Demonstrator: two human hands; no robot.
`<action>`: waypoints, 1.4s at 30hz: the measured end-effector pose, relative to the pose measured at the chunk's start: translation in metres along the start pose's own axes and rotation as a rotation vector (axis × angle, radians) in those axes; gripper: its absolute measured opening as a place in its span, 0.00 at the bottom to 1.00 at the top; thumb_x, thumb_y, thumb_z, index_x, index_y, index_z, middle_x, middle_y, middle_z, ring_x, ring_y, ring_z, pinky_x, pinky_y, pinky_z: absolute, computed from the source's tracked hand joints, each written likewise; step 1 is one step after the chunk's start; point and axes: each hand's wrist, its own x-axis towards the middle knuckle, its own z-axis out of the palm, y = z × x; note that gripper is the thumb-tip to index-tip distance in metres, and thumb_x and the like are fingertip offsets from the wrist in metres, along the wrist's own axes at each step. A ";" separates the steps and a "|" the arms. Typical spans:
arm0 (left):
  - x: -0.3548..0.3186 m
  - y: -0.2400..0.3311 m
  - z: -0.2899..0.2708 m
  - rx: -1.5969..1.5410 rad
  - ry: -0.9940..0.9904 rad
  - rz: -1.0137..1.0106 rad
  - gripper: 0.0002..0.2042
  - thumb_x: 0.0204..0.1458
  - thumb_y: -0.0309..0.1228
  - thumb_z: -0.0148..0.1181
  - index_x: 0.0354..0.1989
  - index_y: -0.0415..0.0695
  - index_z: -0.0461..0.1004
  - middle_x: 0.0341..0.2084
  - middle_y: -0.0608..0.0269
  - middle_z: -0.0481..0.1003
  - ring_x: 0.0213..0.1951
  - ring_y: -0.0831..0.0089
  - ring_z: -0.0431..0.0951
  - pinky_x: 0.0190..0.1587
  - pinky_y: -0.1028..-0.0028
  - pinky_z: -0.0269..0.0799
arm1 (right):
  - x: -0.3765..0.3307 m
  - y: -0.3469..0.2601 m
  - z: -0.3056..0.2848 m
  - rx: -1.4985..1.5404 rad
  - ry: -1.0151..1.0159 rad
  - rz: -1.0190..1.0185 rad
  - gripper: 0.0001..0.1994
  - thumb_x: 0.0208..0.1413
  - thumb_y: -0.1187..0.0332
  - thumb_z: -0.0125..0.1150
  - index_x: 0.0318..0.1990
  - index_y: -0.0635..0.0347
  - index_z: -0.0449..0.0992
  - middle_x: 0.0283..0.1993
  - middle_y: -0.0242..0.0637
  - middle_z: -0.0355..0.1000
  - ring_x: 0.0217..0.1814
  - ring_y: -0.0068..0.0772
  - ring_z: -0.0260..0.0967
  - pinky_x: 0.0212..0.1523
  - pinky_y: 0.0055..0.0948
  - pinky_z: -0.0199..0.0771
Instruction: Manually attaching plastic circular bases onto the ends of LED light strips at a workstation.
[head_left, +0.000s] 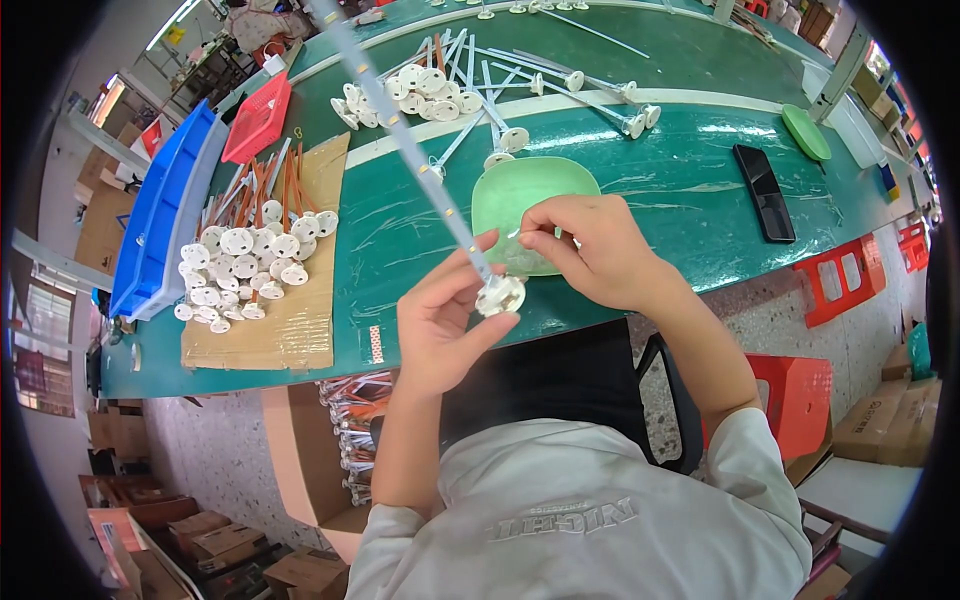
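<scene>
My left hand (pixel 437 325) is closed around the lower end of an LED strip rod (pixel 415 165), gripping it by its round white base (pixel 500 297). The rod leans up and away to the left, with small yellowish LEDs along it. Just right of the base, my right hand (pixel 600 250) is in a pinch, thumb against forefinger. A tiny pale bit shows at those fingertips, too small to name. Under the right hand lies a light green plate (pixel 505 195); the hands hide part of it and its contents are hard to make out.
White-based rods (pixel 240 265) are heaped on a cardboard sheet (pixel 290 340) at left; another pile (pixel 430 95) lies farther back. Beyond the sheet are a blue tray (pixel 165 215) and a red basket (pixel 258 118). A black phone (pixel 763 193) and green dish (pixel 806 132) lie right.
</scene>
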 end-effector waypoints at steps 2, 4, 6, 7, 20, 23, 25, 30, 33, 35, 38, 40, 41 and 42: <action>0.007 0.005 0.007 -0.039 -0.027 -0.022 0.25 0.44 0.11 0.66 0.54 0.30 0.72 0.60 0.42 0.67 0.56 0.64 0.75 0.59 0.67 0.71 | 0.000 0.001 0.002 0.013 0.001 -0.025 0.03 0.54 0.75 0.64 0.35 0.62 0.77 0.27 0.38 0.75 0.25 0.33 0.72 0.27 0.27 0.70; 0.011 0.002 0.007 -0.047 -0.028 -0.030 0.24 0.45 0.11 0.65 0.54 0.30 0.73 0.59 0.43 0.69 0.55 0.64 0.75 0.58 0.67 0.71 | 0.000 0.003 0.003 0.060 0.000 -0.031 0.03 0.54 0.75 0.64 0.36 0.62 0.78 0.28 0.38 0.76 0.26 0.33 0.74 0.28 0.27 0.72; 0.012 0.000 0.008 -0.057 -0.027 -0.042 0.23 0.46 0.12 0.64 0.54 0.30 0.73 0.58 0.44 0.70 0.54 0.65 0.75 0.57 0.68 0.71 | 0.000 0.003 0.003 0.076 -0.003 -0.013 0.03 0.53 0.75 0.64 0.36 0.62 0.79 0.28 0.38 0.77 0.26 0.33 0.74 0.28 0.26 0.73; 0.012 0.001 0.009 -0.055 -0.014 -0.020 0.23 0.47 0.12 0.64 0.54 0.30 0.73 0.57 0.45 0.71 0.54 0.66 0.76 0.57 0.69 0.72 | 0.000 0.002 0.003 0.091 -0.008 0.005 0.03 0.53 0.75 0.64 0.36 0.62 0.79 0.29 0.38 0.77 0.27 0.33 0.75 0.29 0.26 0.73; 0.008 -0.009 0.010 -0.088 0.057 -0.022 0.23 0.50 0.12 0.62 0.57 0.30 0.71 0.56 0.46 0.72 0.52 0.66 0.77 0.55 0.69 0.72 | -0.002 0.006 0.002 -0.048 0.101 -0.060 0.04 0.50 0.76 0.65 0.35 0.62 0.79 0.30 0.37 0.78 0.29 0.31 0.77 0.26 0.25 0.73; 0.004 -0.006 0.012 -0.050 0.038 -0.031 0.22 0.50 0.12 0.62 0.57 0.30 0.71 0.56 0.45 0.72 0.53 0.65 0.76 0.56 0.68 0.72 | -0.005 -0.004 0.002 0.058 0.057 0.016 0.03 0.51 0.75 0.65 0.34 0.62 0.79 0.31 0.36 0.78 0.29 0.30 0.76 0.25 0.24 0.73; 0.002 -0.004 0.012 -0.054 0.019 -0.028 0.22 0.50 0.12 0.62 0.56 0.30 0.71 0.56 0.45 0.72 0.54 0.65 0.76 0.57 0.68 0.72 | -0.007 -0.008 0.001 0.068 0.018 0.005 0.03 0.52 0.75 0.65 0.34 0.62 0.79 0.31 0.37 0.78 0.29 0.29 0.76 0.25 0.24 0.73; -0.010 0.000 0.017 -0.036 -0.015 -0.031 0.22 0.49 0.12 0.62 0.56 0.30 0.72 0.56 0.44 0.72 0.54 0.62 0.76 0.58 0.65 0.70 | -0.019 -0.016 0.005 0.064 0.034 0.011 0.02 0.52 0.76 0.64 0.34 0.62 0.79 0.30 0.37 0.78 0.27 0.30 0.74 0.25 0.25 0.73; -0.027 0.002 0.014 -0.046 0.088 0.004 0.22 0.48 0.14 0.63 0.55 0.31 0.71 0.57 0.44 0.71 0.57 0.55 0.74 0.61 0.59 0.69 | -0.035 -0.033 0.012 0.086 0.207 -0.023 0.04 0.50 0.80 0.64 0.33 0.64 0.77 0.30 0.38 0.77 0.27 0.32 0.74 0.27 0.24 0.73; -0.042 0.007 0.016 -0.184 0.243 0.044 0.25 0.51 0.18 0.64 0.59 0.37 0.67 0.57 0.46 0.71 0.60 0.52 0.71 0.62 0.55 0.68 | -0.050 -0.046 0.013 0.058 0.466 -0.125 0.07 0.45 0.85 0.64 0.32 0.67 0.75 0.29 0.42 0.76 0.27 0.36 0.74 0.27 0.26 0.73; -0.057 0.017 0.032 -0.494 0.211 0.115 0.31 0.51 0.23 0.68 0.62 0.45 0.60 0.57 0.48 0.71 0.63 0.50 0.68 0.62 0.52 0.68 | -0.074 -0.070 0.025 0.168 0.458 -0.192 0.09 0.42 0.86 0.64 0.32 0.67 0.76 0.29 0.42 0.76 0.26 0.37 0.74 0.25 0.29 0.75; -0.067 0.016 0.041 -0.521 0.209 0.098 0.34 0.50 0.26 0.70 0.64 0.47 0.58 0.58 0.48 0.71 0.63 0.49 0.67 0.62 0.53 0.68 | -0.080 -0.073 0.043 0.240 0.452 -0.259 0.11 0.39 0.86 0.65 0.33 0.67 0.76 0.31 0.42 0.76 0.26 0.38 0.75 0.25 0.29 0.76; -0.071 0.016 0.045 -0.554 0.206 0.097 0.37 0.49 0.28 0.72 0.65 0.50 0.55 0.59 0.49 0.70 0.64 0.49 0.67 0.62 0.53 0.68 | -0.082 -0.072 0.050 0.249 0.461 -0.246 0.11 0.39 0.86 0.65 0.33 0.67 0.76 0.31 0.42 0.76 0.26 0.38 0.75 0.25 0.29 0.76; -0.074 0.016 0.050 -0.527 0.230 0.089 0.37 0.46 0.29 0.75 0.64 0.48 0.59 0.59 0.51 0.70 0.64 0.51 0.67 0.63 0.56 0.69 | -0.083 -0.069 0.056 0.256 0.460 -0.260 0.11 0.39 0.86 0.65 0.33 0.67 0.76 0.32 0.42 0.76 0.26 0.38 0.74 0.25 0.29 0.76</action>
